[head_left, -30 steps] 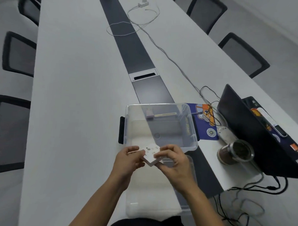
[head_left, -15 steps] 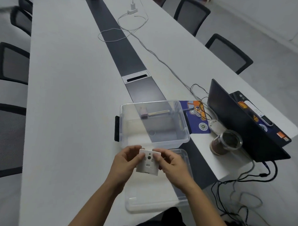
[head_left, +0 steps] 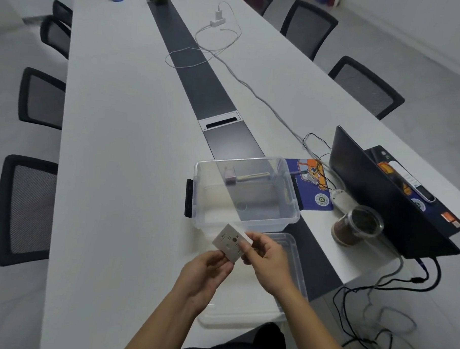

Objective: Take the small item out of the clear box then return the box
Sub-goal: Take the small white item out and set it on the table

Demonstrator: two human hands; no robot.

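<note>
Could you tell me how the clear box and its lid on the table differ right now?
The clear box is deep, with black latches on its sides; the lid is a shallow tray without any. The box stands in full view farther up the table; the lid lies nearer the person, partly hidden under the left hand and right hand. The box holds small items; the lid looks empty. Both are clear plastic.

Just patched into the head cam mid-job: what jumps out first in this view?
Both hands, left and right, hold a small white square item tilted up in front of the person. Just beyond it sits the open clear box on the long white table, its lid lying under the hands. To the right stand a dark laptop and a lidded cup.
</note>
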